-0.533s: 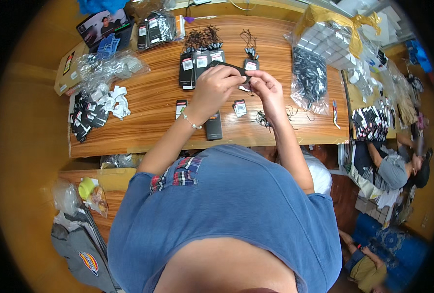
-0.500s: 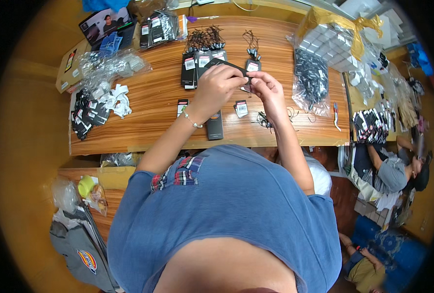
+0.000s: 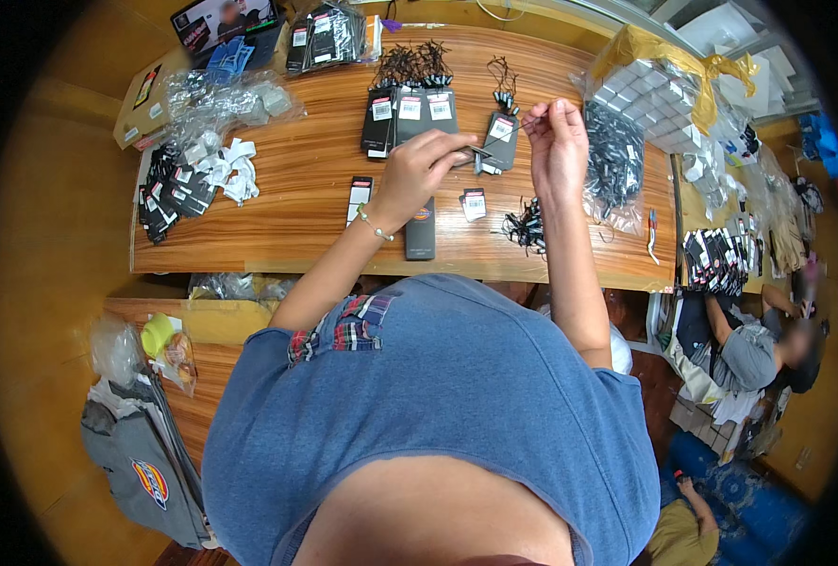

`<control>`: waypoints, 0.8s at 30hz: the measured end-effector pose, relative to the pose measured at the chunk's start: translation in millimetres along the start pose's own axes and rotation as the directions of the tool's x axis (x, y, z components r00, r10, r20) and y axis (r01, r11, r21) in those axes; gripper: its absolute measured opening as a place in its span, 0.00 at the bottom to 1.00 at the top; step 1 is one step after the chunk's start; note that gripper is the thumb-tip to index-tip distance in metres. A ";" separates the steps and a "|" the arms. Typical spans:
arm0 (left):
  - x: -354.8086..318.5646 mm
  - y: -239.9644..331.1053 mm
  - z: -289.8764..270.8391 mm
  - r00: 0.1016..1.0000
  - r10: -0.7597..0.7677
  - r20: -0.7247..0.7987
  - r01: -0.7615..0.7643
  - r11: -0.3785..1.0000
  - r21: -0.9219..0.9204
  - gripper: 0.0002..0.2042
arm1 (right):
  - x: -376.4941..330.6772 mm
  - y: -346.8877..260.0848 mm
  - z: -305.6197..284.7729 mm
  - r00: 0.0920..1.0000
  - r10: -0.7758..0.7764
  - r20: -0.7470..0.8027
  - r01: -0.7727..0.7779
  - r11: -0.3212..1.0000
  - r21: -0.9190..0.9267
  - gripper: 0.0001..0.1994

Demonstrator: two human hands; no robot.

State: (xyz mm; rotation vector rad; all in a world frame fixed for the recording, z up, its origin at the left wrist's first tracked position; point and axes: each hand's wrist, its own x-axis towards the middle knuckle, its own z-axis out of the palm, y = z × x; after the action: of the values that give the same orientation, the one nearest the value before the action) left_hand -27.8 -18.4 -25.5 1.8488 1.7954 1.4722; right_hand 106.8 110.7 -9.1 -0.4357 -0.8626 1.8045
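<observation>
Above the middle of the table my left hand (image 3: 427,162) is closed on a dark hang tag (image 3: 473,156), seen nearly edge-on past my fingertips. My right hand (image 3: 559,149) is raised to the right of it, apart from the tag, with fingertips drawn together; whatever they pinch is too thin to make out. Just beyond the held tag lies a strung dark hang tag (image 3: 501,135) with a white label. A loose clump of black strings (image 3: 525,226) rests beside my right forearm. A long dark tag (image 3: 421,236) and small labelled cards (image 3: 474,205) lie nearer me.
Finished-looking rows of strung tags (image 3: 410,118) lie at the back. On the right are a bag of black strings (image 3: 614,156), a taped pack of white boxes (image 3: 650,99) and a small cutter (image 3: 652,238). Black and white tags (image 3: 178,203) pile up left. Other people sit at far right.
My hands have come apart: the right moved right and up, away from the tag. The left tilted the tag and drew it lower, uncovering the rows behind.
</observation>
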 end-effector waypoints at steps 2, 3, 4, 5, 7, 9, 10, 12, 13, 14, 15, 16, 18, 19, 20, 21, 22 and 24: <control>-5.6 -0.9 -4.3 0.990 -0.135 0.029 0.137 0.984 -0.110 0.16 | 1.9 0.8 5.3 0.997 0.009 0.077 -0.012 0.999 0.038 0.03; -7.8 -4.0 -8.3 0.986 -0.156 0.049 0.162 0.972 -0.173 0.18 | -0.7 0.6 9.6 0.995 0.030 0.092 -0.031 0.999 0.020 0.03; -11.1 -10.4 -13.4 0.981 -0.181 0.068 0.192 0.953 -0.234 0.20 | -6.3 0.8 15.8 0.993 0.056 0.108 -0.056 0.998 -0.001 0.03; -15.3 -23.1 -24.7 0.977 -0.191 0.097 0.200 0.975 -0.098 0.22 | -12.4 2.6 20.7 0.989 0.084 0.125 -0.082 0.996 -0.017 0.04; -32.5 -61.3 -44.6 0.942 -0.292 0.168 0.288 0.957 0.045 0.25 | -19.1 4.7 20.5 0.987 0.101 0.122 -0.086 0.989 -0.122 0.05; -56.1 -96.2 -62.4 0.874 -0.396 0.283 0.356 0.916 0.184 0.28 | -25.4 4.8 20.1 0.989 0.098 0.108 -0.076 0.979 -0.189 0.07; -67.5 -111.0 -68.3 0.834 -0.441 0.332 0.372 0.893 0.252 0.29 | -28.8 3.4 20.8 0.989 0.105 0.106 -0.082 0.975 -0.205 0.07; -83.1 -122.5 -71.4 0.779 -0.504 0.372 0.389 0.855 0.343 0.31 | -29.2 6.9 12.7 0.984 0.147 0.100 -0.119 0.962 -0.247 0.08; -87.8 -123.6 -71.9 0.772 -0.519 0.367 0.393 0.843 0.366 0.31 | -31.3 7.2 14.5 0.981 0.158 0.113 -0.122 0.952 -0.280 0.07; -93.0 -125.7 -71.7 0.764 -0.534 0.362 0.397 0.831 0.389 0.32 | -33.7 6.6 16.7 0.978 0.169 0.124 -0.123 0.942 -0.311 0.06; -101.8 -134.9 -71.0 0.753 -0.548 0.364 0.405 0.822 0.400 0.34 | -35.0 7.2 18.2 0.974 0.180 0.135 -0.124 0.931 -0.342 0.06; -103.6 -136.8 -70.5 0.757 -0.541 0.366 0.410 0.830 0.378 0.34 | -35.2 7.9 17.9 0.970 0.179 0.166 -0.109 0.926 -0.361 0.05; -106.7 -140.0 -69.5 0.766 -0.528 0.367 0.421 0.843 0.334 0.34 | -36.3 10.4 17.2 0.957 0.181 0.229 -0.078 0.915 -0.396 0.03; -108.3 -139.7 -68.3 0.814 -0.488 0.315 0.382 0.858 0.342 0.33 | -36.1 11.7 18.7 0.953 0.203 0.225 -0.100 0.911 -0.400 0.03; -111.4 -138.3 -67.0 0.857 -0.444 0.261 0.343 0.871 0.353 0.31 | -36.3 13.4 21.1 0.948 0.226 0.222 -0.122 0.906 -0.404 0.02; -113.7 -136.9 -66.4 0.895 -0.395 0.207 0.304 0.880 0.365 0.30 | -36.8 15.3 23.7 0.943 0.249 0.219 -0.143 0.902 -0.408 0.02; -112.8 -135.1 -66.4 0.909 -0.375 0.180 0.297 0.888 0.352 0.28 | -37.0 16.4 25.2 0.939 0.271 0.212 -0.166 0.897 -0.410 0.02; -109.7 -131.0 -67.6 0.934 -0.335 0.125 0.280 0.903 0.326 0.24 | -38.4 20.6 25.4 0.920 0.314 0.235 -0.199 0.890 -0.411 0.02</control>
State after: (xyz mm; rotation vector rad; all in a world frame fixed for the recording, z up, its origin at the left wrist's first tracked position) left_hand -139.5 -108.9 -139.8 1.6493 2.1950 0.9304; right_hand 92.0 62.5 -10.9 -0.5564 -1.4375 1.9815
